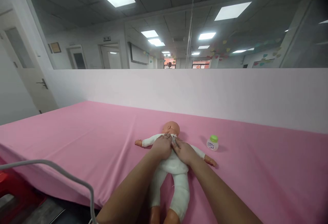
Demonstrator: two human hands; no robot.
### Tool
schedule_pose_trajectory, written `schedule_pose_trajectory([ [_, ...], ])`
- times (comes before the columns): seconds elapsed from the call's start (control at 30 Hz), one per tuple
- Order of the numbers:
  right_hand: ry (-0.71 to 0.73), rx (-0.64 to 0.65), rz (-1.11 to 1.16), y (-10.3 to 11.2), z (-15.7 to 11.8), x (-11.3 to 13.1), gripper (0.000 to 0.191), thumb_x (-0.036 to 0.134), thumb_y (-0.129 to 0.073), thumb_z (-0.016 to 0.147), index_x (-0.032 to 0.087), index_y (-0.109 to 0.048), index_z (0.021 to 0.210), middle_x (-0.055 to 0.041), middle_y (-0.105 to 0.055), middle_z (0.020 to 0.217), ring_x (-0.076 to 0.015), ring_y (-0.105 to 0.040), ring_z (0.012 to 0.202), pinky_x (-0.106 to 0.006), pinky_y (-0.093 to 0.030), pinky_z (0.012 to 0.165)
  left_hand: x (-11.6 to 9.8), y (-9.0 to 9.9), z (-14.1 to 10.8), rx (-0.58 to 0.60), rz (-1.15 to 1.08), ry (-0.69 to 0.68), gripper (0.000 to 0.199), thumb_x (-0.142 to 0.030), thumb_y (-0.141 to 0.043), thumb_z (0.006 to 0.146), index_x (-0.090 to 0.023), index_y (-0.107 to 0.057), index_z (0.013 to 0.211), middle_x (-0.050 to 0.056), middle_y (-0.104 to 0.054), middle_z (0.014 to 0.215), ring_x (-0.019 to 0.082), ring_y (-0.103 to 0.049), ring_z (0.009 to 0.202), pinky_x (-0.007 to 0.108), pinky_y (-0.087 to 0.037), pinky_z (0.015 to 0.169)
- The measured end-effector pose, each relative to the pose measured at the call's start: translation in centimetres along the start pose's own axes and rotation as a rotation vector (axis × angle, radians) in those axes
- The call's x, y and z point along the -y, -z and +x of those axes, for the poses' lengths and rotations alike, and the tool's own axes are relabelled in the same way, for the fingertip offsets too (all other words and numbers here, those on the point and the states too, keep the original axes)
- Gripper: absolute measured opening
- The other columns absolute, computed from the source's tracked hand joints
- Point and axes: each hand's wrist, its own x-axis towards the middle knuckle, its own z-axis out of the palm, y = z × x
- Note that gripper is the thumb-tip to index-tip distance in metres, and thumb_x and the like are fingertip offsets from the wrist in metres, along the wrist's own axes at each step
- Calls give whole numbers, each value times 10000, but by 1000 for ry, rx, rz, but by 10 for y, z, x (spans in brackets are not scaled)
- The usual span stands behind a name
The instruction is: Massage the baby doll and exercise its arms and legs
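Note:
A baby doll [172,165] with a white cloth body lies on the pink sheet, its head away from me and its arms spread out. Flat on the left side of its upper body rests my left hand [163,145], fingers stretched toward the neck. My right hand [183,150] lies open on the other side, its fingertips close to those of the left. Neither hand grips anything. To the right of the doll stands a small clear jar [212,145] with a green lid, apart from my hands.
The pink sheet [102,128] covers a wide table against a white low wall [194,91] with glass above. At the lower left are a grey cable [64,172] and a red stool [17,190]. A door [28,60] is at the far left.

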Motion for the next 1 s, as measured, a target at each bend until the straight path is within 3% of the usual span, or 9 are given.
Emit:
schedule_pose_trajectory([
  [0.23, -50, 21, -20, -11, 2, -9, 723, 603, -399, 1049, 149, -407, 1612, -127, -395, 1672, -243, -364, 1554, -400, -254, 1272, 2, 0, -2, 3, -32, 22, 532, -232, -454, 960, -95, -593, 1455, 183, -572, 1533, 315, -507, 1453, 438, -341, 1248],
  [0.37, -74, 29, -30, -4, -3, -4, 773, 636, -400, 1035, 123, -398, 1613, -143, -391, 1672, -253, -348, 1561, -405, -252, 1274, -3, 7, -11, -10, -49, 50, 536, -252, -454, 965, -97, -584, 1462, 185, -564, 1539, 333, -499, 1461, 474, -354, 1247],
  [0.57, -95, 57, -50, 26, -44, 9, 827, 758, -406, 983, 210, -441, 1601, -106, -404, 1669, -297, -353, 1558, -464, -271, 1265, -17, 29, -55, 22, -78, 93, 580, -337, -458, 1004, -113, -497, 1538, 170, -435, 1639, 326, -370, 1548, 509, -290, 1279],
  [0.7, -137, 97, -58, 36, -79, 17, 831, 736, -467, 969, 179, -467, 1586, -130, -425, 1651, -326, -367, 1548, -494, -282, 1259, -26, 37, -86, 71, -123, 110, 644, -380, -484, 998, -109, -442, 1581, 176, -385, 1662, 339, -344, 1559, 503, -309, 1272],
  [0.9, -140, 92, 55, 32, -101, 26, 729, 681, -504, 977, 238, -514, 1557, -115, -499, 1604, -361, -426, 1510, -518, -347, 1218, -21, 15, -107, -41, -189, 238, 713, -473, -516, 973, -153, -420, 1603, 179, -439, 1638, 400, -436, 1496, 504, -456, 1169],
  [1.0, -193, 86, 49, 30, -98, 30, 778, 679, -479, 982, 173, -472, 1574, -142, -463, 1627, -354, -415, 1518, -517, -340, 1224, -11, 2, -109, -49, -227, 278, 707, -511, -422, 1007, -218, -350, 1646, 136, -596, 1520, 394, -595, 1356, 462, -549, 1065],
])
